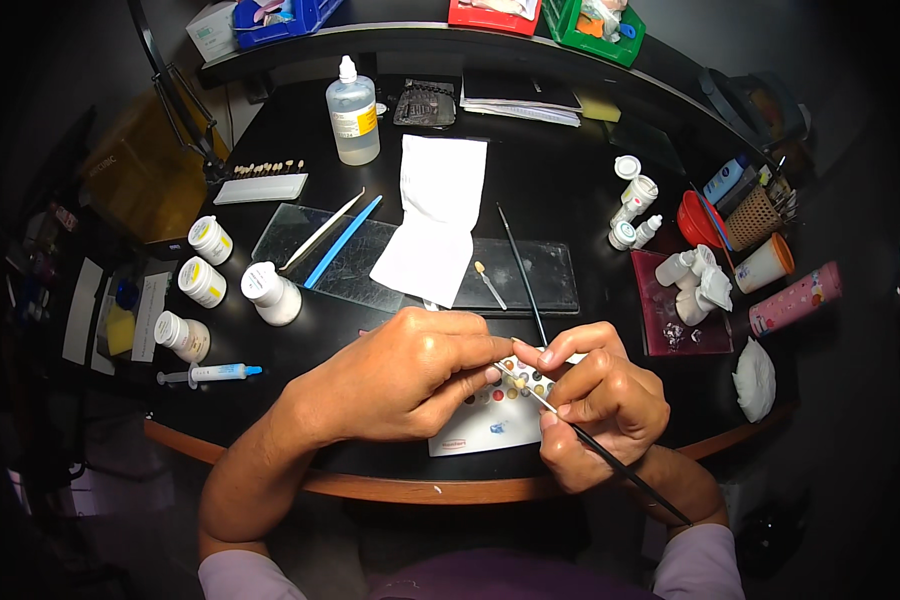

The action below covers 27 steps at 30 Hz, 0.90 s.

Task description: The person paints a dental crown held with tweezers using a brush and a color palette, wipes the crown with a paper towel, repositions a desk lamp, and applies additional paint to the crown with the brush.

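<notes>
My left hand is closed, thumb and forefinger pinched near the pale end of a thin tool; what they hold is hidden. My right hand grips a thin brush with a black handle and a light metallic front part, slanting down to the right. Between the two hands shows a small cream tooth-like piece, though its support is unclear. Below them lies a white card with rows of coloured round spots. A second black-handled brush runs from the dark slab toward my right fingers.
Left stand white jars and a syringe. A glass plate bears a blue instrument; beside it lies white paper. A clear bottle stands behind. Right are small bottles on a red tray.
</notes>
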Motion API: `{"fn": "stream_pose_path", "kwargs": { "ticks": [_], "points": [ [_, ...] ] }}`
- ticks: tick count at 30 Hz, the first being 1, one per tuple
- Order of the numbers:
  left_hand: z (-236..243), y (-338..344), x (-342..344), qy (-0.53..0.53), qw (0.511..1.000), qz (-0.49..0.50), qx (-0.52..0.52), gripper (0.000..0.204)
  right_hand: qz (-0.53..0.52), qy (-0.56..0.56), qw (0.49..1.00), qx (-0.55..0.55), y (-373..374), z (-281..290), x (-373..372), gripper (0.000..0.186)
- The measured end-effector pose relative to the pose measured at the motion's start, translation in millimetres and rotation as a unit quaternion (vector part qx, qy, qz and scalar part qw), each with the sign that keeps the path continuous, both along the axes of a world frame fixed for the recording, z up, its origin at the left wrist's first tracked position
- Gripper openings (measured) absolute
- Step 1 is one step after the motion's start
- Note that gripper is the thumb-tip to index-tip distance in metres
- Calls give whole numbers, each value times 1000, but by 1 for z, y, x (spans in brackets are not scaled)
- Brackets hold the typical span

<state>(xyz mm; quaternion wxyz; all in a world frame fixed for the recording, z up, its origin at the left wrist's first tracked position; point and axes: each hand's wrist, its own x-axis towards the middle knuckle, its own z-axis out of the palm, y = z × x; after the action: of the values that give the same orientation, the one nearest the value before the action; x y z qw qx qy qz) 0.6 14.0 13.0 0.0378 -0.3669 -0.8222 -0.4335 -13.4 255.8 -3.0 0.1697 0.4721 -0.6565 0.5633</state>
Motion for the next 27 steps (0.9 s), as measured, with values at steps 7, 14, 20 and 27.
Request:
{"fn": "stream_pose_path", "kwargs": {
  "ticks": [7,14,20,27],
  "points": [
    [-2,1,6,5,999,29,-43,33,11,-13,1000,1,0,0,-1,22],
    [-2,2,11,11,995,57,-78,31,5,-8,1000,17,-2,0,0,23],
    [-1,3,11,6,995,57,-82,30,11,-10,1000,23,-2,1,0,25],
    [-2,3,11,11,995,61,-79,28,17,-12,999,33,-2,3,0,26]
  ]
}}
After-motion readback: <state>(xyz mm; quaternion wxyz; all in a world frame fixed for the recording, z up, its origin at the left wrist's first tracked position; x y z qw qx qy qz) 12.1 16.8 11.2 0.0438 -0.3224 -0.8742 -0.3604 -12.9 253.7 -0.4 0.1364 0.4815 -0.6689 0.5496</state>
